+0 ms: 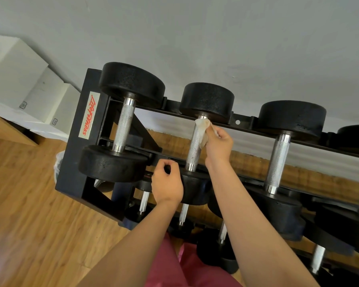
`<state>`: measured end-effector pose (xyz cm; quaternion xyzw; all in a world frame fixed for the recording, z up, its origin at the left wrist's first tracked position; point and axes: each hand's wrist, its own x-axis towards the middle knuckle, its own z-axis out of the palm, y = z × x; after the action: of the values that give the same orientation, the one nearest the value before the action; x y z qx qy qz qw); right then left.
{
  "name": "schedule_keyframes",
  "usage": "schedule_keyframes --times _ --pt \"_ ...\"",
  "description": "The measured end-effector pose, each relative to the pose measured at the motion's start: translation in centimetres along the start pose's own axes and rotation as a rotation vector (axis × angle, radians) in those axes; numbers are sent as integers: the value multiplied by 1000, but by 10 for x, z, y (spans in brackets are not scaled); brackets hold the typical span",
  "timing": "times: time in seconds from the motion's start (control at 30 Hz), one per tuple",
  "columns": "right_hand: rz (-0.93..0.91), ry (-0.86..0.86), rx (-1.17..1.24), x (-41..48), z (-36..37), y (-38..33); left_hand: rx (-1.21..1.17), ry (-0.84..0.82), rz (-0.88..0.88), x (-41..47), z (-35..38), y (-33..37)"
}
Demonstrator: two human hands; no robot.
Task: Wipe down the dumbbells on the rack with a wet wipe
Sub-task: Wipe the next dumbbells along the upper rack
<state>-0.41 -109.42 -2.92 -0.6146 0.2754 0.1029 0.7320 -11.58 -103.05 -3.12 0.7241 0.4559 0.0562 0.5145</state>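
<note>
Right hand (pixel 218 142): fingers curled, pinching the wet wipe (pixel 201 126) and pressing it against the knurled handle (pixel 193 150) of the middle dumbbell (pixel 207 99), just below its far head.
Left hand (pixel 167 184): at 7 o'clock from the right hand, fingers curled at the same dumbbell's near head; grip or mere contact cannot be told.
Wet wipe: crumpled, at the handle's far end.
Room: open gaps to the left dumbbell (pixel 124 125) at 9 o'clock and the right dumbbell (pixel 278 160) at 3 o'clock; grey wall (pixel 195 38) close behind the rack (pixel 75 141).
Hidden: near head partly covered by the left hand and right forearm; lower-tier dumbbells (pixel 222 235) in shadow; fourth dumbbell (pixel 354 135) cut off at 3 o'clock.
</note>
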Motion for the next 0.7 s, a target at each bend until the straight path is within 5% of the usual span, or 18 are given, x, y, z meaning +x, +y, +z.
schedule_keyframes --times 0.7 --pt "100 -183 -195 -12 -32 0 16 -17 -1 1 -1 -1"
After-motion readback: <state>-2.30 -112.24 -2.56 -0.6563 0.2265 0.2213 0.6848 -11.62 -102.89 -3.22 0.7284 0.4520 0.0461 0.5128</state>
